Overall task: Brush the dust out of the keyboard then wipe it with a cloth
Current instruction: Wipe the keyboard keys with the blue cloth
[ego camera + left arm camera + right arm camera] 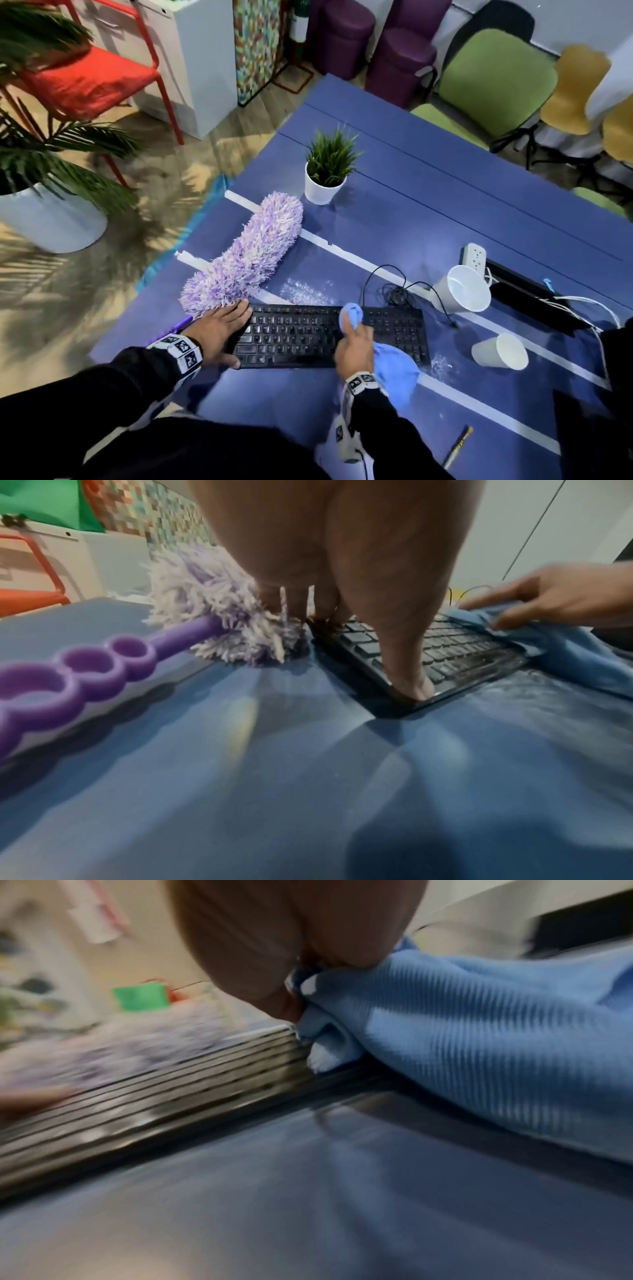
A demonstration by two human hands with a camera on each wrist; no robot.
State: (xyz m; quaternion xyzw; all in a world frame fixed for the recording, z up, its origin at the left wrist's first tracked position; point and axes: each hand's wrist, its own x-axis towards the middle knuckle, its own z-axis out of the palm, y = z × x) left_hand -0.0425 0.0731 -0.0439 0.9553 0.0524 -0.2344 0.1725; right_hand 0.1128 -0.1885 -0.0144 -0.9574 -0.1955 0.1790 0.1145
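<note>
From the head view I see a blue worktop [445,192] in an office with chairs and potted plants. One black keyboard [308,337] lies crosswise under both hands, its long axis running left to right. My left hand [222,330] lies flat, fingers straight, on its left end; one purple duster [245,255] sits just beyond it. My right hand [354,346] grips one blue cloth [394,373] on the keys. Two white cups [462,289] lie tipped to its right.

Left wrist: the thumb presses the keyboard's near corner; the duster's handle [85,669] points toward me.

Right wrist: blurred, fingers [274,961] clench the cloth.
</note>
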